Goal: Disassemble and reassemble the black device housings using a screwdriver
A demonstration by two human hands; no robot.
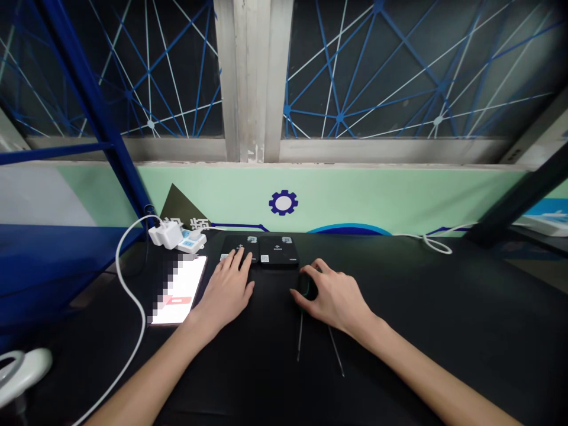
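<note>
My right hand (335, 296) curls over a pair of glasses (306, 286) on the black table, thumb and fingers around the frame. A dark lens with a green glint shows between thumb and forefinger. Two thin metal temples stick out below the hand, towards me; the rest of the glasses is hidden under my palm. My left hand (226, 290) lies flat with its fingers stretched, holding nothing. Its fingertips rest over the near edge of the left flat black box (242, 242). A second flat black box (278, 251) stands beside that one, to its right.
Left of my left hand lies a phone (186, 290) with a bright screen. Behind it are white plugs on a power strip (190, 241). One white cable (133, 296) curves down the left side, near a white rounded device (26, 376). A wall with windows bounds the table's back.
</note>
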